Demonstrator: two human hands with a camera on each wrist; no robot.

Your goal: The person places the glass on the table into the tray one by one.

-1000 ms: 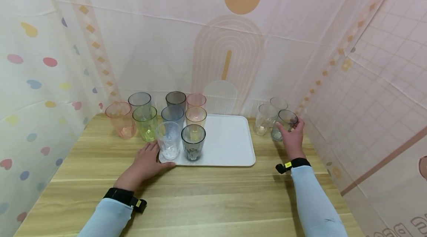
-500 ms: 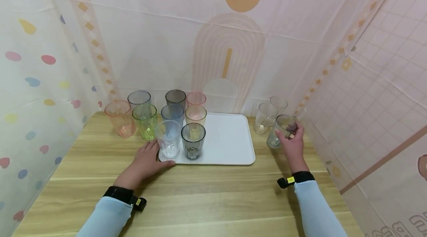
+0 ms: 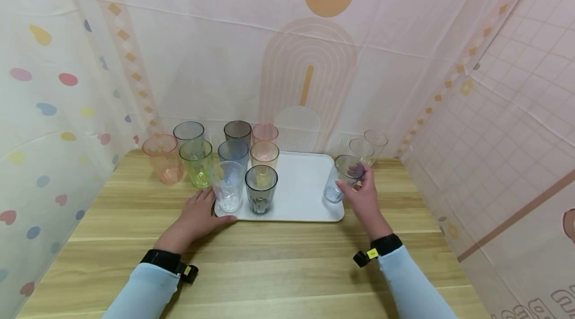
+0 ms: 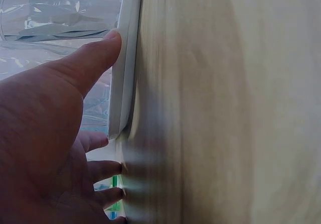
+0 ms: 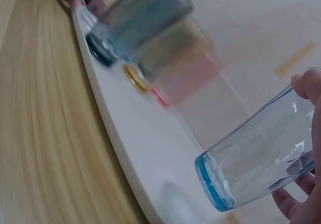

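While the person's left hand lay flat on the wooden table, fingers straight and thumb pressed against the near left corner of the white rectangular plastic tray, the right hand had its fingers and thumb curled round a clear, blue-tinted plastic tumbler. That tumbler was tilted in the air just above the tray's right edge. To do this well, the tumbler probably needed bringing upright and lowering onto bare tray, clear of its neighbours, with the left hand steadying the tray. Six tumblers stood on the tray's left side, a dark grey one nearest; every tumbler looked empty. Two clear tumblers stood on the table beyond the tray's right corner.
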